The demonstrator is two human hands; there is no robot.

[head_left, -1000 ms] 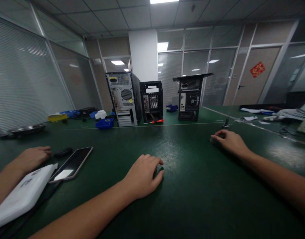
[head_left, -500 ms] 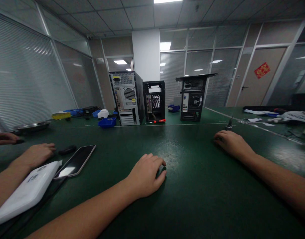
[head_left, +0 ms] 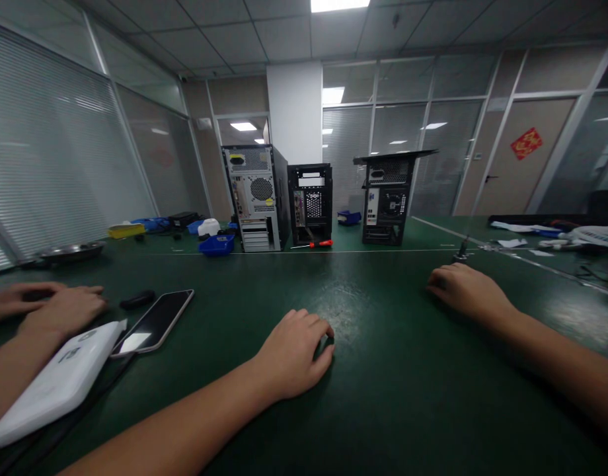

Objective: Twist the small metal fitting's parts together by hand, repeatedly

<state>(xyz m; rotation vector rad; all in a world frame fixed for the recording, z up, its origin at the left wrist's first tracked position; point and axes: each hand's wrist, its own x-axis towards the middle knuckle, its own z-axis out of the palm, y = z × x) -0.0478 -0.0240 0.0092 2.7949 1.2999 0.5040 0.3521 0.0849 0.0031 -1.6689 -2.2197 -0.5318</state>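
My left hand [head_left: 297, 354] rests on the green tabletop [head_left: 378, 383], fingers loosely curved and the thumb apart from them, with nothing seen in it. Farther right, my right hand [head_left: 467, 291] lies on the same surface, loosely curled; a gap shows by the thumb and I see nothing held. Just beyond its knuckles stands a small, dark, pointed object [head_left: 462, 250], its kind too small to tell. Three computer tower cases stand beyond my hands: a tall silver-backed case [head_left: 257, 198], a smaller black case [head_left: 311, 205] and a black case with a raised top panel [head_left: 386, 198].
A red-handled screwdriver [head_left: 321, 244] lies before the middle case. Blue bins [head_left: 217, 244] sit nearby. On the left are a phone [head_left: 158, 320], a black mouse-like object [head_left: 137, 299], a white box-like device [head_left: 61, 383] and another person's hands [head_left: 66, 311]. Papers [head_left: 512, 243] lie far right.
The other person's far hand has moved right, close to their near hand, and the dark object at its fingertips no longer shows. My hands stay in place; the view has shifted slightly.
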